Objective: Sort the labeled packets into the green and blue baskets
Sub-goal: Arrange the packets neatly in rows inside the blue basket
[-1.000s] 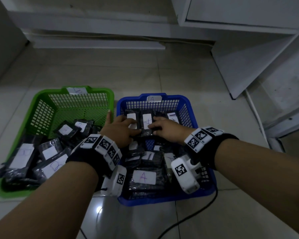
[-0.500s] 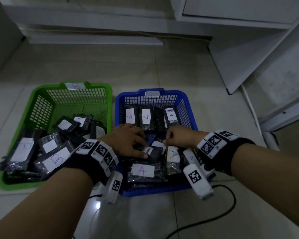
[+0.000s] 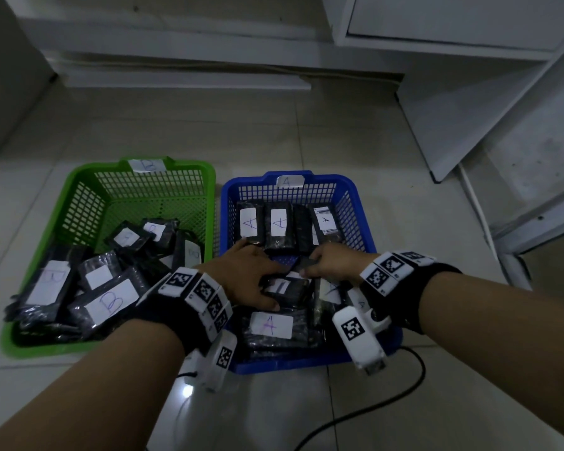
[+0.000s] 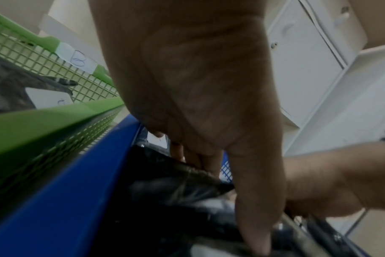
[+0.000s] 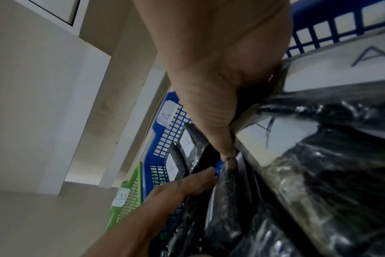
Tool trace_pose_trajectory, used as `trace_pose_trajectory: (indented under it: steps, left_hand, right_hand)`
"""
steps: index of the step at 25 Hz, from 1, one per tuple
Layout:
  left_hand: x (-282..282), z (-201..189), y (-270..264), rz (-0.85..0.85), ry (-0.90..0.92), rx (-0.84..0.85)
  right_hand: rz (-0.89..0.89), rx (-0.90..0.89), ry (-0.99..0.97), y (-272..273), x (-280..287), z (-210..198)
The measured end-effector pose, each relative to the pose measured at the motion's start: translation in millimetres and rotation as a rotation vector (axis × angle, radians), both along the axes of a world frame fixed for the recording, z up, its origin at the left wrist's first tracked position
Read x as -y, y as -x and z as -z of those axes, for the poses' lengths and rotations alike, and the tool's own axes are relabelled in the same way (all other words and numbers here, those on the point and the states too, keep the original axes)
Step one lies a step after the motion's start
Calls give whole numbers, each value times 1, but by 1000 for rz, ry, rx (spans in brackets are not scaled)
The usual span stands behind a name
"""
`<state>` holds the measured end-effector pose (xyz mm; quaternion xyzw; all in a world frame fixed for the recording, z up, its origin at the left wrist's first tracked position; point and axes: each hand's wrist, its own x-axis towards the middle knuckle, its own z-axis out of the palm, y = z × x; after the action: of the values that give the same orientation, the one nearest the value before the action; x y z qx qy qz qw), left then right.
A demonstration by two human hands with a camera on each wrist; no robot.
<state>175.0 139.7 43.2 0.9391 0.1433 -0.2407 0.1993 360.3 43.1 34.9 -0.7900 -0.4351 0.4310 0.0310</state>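
Observation:
A green basket [image 3: 79,187] tagged B holds several black packets with B labels [image 3: 111,302]. To its right, a blue basket [image 3: 355,193] tagged A holds several black packets with A labels [image 3: 271,325]; three lie in a row at its far end [image 3: 279,227]. My left hand [image 3: 269,288] is over the middle of the blue basket, fingers and thumb curled round a black packet [image 3: 290,288]. My right hand [image 3: 310,268] pinches a dark packet edge [image 5: 242,147] beside it. I cannot tell whether it is the same packet.
The baskets stand side by side on a pale tiled floor [image 3: 274,131]. A black cable [image 3: 414,385] runs on the floor in front of the blue basket. White cabinets [image 3: 469,76] and a leaning white panel stand behind and to the right.
Both hands have drawn back from the far row of A packets to the middle of the blue basket and taken hold of packets there. In the last half second they hardly moved.

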Motion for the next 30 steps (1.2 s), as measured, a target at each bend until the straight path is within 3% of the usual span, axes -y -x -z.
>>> trace_pose_trajectory:
  steps: [6, 11, 15, 19, 22, 25, 27, 30]
  left_hand:
    - [-3, -4, 1, -14, 41, 68]
    - [-5, -20, 3, -73, 71, 85]
    - [-5, -25, 7, -95, 166, 107]
    - [1, -24, 13, -149, 241, 121]
    - [4, -23, 11, -100, 165, 93]
    - [5, -20, 4, -23, 23, -39]
    - [7, -20, 2, -34, 22, -102]
    - [10, -26, 1, -54, 76, -113]
  right_hand:
    - [259, -10, -29, -21, -1, 13]
    - [284, -6, -58, -15, -3, 26]
    - [97, 17, -33, 0, -11, 23]
    - [-203, 226, -10, 14, -17, 14]
    - [-253, 165, -64, 12, -16, 2]
    - [-386, 80, 31, -4, -13, -16]
    - [-366, -8, 66, -16, -7, -23]
    - [-157, -97, -61, -32, 1, -24]
